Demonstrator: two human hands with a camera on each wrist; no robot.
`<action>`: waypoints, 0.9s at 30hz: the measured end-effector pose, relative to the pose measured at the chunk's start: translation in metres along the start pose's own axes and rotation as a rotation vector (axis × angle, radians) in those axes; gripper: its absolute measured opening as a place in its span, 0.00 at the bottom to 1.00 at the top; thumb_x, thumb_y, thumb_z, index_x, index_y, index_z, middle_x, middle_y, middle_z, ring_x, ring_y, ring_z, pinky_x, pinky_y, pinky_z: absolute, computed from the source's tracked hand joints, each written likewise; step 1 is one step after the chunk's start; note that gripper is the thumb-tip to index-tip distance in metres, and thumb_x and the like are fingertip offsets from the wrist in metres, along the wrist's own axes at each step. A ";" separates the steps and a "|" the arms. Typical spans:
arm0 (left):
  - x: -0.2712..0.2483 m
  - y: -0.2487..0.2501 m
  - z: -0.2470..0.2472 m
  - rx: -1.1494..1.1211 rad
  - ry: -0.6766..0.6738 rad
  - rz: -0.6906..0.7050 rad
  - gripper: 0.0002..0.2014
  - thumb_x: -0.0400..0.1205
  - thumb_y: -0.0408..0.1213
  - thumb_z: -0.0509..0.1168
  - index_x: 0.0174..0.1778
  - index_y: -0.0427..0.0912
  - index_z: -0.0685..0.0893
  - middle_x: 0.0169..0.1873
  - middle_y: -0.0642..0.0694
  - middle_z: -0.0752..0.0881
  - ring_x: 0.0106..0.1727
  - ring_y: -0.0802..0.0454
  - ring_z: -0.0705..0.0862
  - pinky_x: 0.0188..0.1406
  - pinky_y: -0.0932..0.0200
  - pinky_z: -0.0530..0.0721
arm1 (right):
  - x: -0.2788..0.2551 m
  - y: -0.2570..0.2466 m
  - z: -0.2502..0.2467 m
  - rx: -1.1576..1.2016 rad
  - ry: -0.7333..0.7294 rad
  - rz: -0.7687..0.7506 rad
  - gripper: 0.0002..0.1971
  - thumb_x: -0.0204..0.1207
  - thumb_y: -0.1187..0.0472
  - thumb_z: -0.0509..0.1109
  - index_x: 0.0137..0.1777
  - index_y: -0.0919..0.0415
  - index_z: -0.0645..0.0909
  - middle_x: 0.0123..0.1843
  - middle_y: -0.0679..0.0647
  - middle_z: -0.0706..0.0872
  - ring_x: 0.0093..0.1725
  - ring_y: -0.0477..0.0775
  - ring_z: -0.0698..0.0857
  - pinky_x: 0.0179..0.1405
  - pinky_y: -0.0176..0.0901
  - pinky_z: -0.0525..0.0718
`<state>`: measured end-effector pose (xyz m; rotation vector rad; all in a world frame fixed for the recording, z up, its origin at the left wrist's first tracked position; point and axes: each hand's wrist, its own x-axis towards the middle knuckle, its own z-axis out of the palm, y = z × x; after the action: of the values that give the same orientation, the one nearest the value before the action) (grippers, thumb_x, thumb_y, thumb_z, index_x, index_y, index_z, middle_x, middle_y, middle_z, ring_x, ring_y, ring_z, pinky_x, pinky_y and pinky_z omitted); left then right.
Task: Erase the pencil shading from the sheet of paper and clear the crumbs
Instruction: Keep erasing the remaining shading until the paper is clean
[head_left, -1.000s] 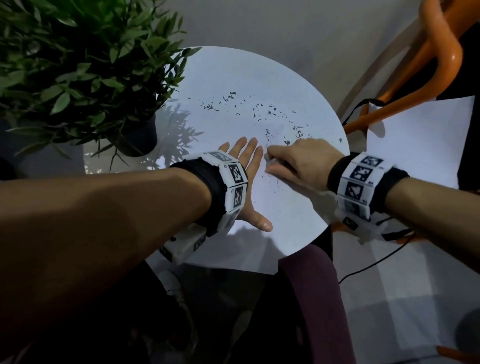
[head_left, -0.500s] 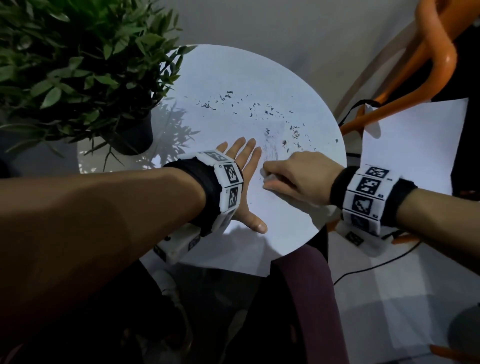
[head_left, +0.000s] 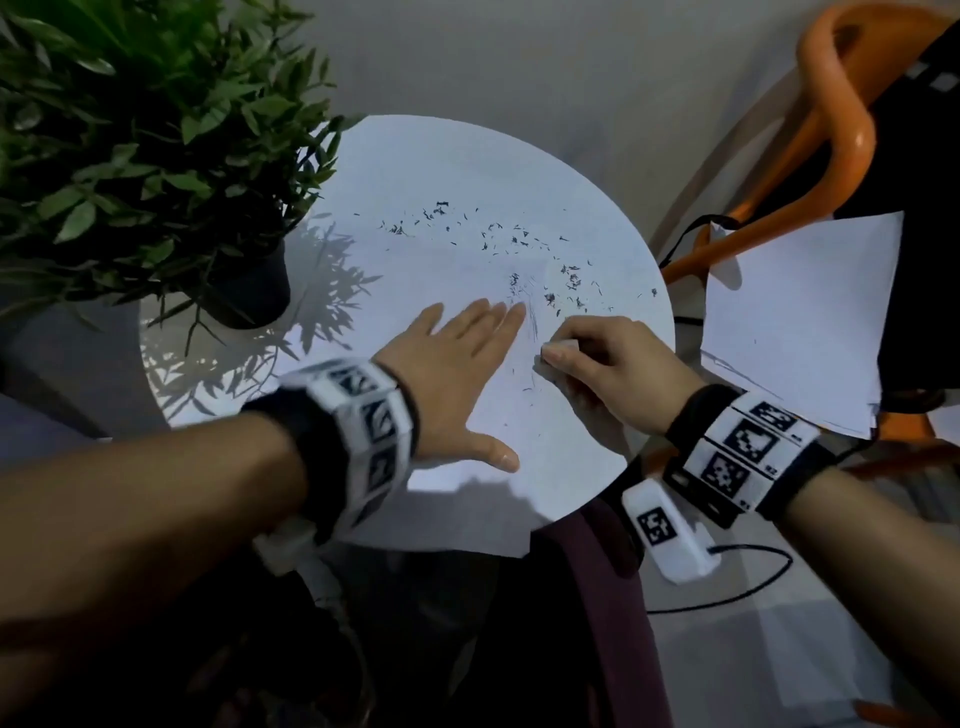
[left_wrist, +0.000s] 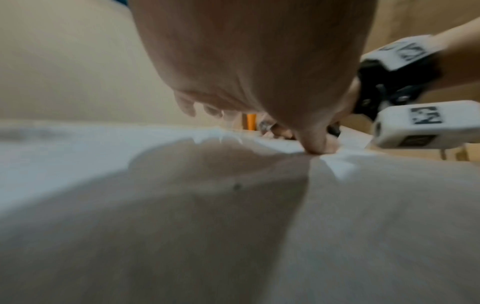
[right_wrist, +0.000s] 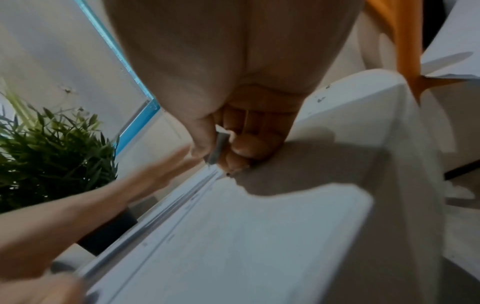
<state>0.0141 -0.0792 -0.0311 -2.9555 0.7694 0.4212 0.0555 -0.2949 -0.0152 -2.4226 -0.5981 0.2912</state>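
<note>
A white sheet of paper (head_left: 519, 415) lies on the round white table (head_left: 660, 291), its near edge hanging over the rim. Faint pencil strokes (head_left: 531, 318) show between my hands. Dark eraser crumbs (head_left: 519, 244) are scattered beyond them. My left hand (head_left: 457, 358) lies flat on the sheet with straight fingers; in the left wrist view its thumb (left_wrist: 314, 144) presses the paper. My right hand (head_left: 597, 358) pinches a small white eraser (head_left: 563, 347) against the sheet just right of the strokes. The right wrist view shows the eraser (right_wrist: 219, 148) between thumb and curled fingers.
A leafy plant (head_left: 130, 130) in a dark pot (head_left: 254, 291) stands on the table's left side. At the right, an orange chair (head_left: 841, 130) carries a stack of white sheets (head_left: 800, 322). A black cable (head_left: 727, 597) runs over the floor, and my knee (head_left: 587, 597) is under the table's near edge.
My right hand has drawn the eraser a little back toward me, uncovering more of the pencil strokes. The left hand has stayed flat in place.
</note>
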 end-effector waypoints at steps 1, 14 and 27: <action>-0.009 0.004 -0.004 0.038 0.043 0.032 0.59 0.74 0.80 0.44 0.84 0.40 0.25 0.86 0.41 0.31 0.87 0.45 0.33 0.86 0.40 0.40 | -0.003 0.001 0.003 0.056 0.013 0.019 0.08 0.84 0.53 0.67 0.46 0.55 0.82 0.29 0.49 0.86 0.29 0.42 0.83 0.36 0.35 0.78; -0.056 0.089 0.063 -0.245 0.331 -0.034 0.46 0.84 0.71 0.45 0.84 0.35 0.66 0.86 0.37 0.59 0.87 0.39 0.56 0.80 0.30 0.62 | 0.002 -0.001 0.006 -0.125 -0.023 -0.045 0.06 0.83 0.50 0.65 0.49 0.51 0.76 0.33 0.53 0.84 0.35 0.53 0.82 0.40 0.54 0.81; -0.049 0.102 0.067 -0.259 0.532 -0.144 0.27 0.86 0.43 0.53 0.79 0.35 0.75 0.80 0.35 0.71 0.83 0.37 0.68 0.82 0.39 0.64 | -0.004 -0.002 0.007 -0.124 -0.039 -0.043 0.06 0.84 0.50 0.64 0.49 0.51 0.75 0.34 0.53 0.84 0.36 0.54 0.81 0.41 0.54 0.81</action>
<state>-0.0933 -0.1364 -0.0808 -3.3821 0.5578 -0.3174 0.0491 -0.2919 -0.0187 -2.5241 -0.7039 0.2924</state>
